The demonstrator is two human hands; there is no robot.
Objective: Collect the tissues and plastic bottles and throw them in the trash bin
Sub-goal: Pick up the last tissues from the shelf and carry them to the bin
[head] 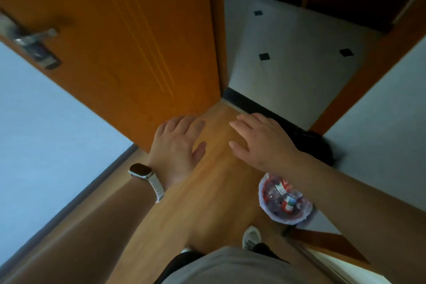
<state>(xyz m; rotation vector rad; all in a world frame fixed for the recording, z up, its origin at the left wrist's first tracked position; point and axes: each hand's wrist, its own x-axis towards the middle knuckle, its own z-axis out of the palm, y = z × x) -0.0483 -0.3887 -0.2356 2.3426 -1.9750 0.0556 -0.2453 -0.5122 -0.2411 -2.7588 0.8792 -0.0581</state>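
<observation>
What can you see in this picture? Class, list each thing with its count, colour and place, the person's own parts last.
door: one, orange, open, upper left
handle: one, silver, on the door
wood floor: brown, centre
tiles: pale with black diamonds, past the doorway
bin: one, white liner, floor, lower right
bottles: at least two, clear with red labels, in the bin
dark thing: one, black, by the right door frame; unclear what
watch: one, pale strap, left wrist
shoe: one, white, bottom centre
left hand: open, empty
right hand: open, empty
</observation>
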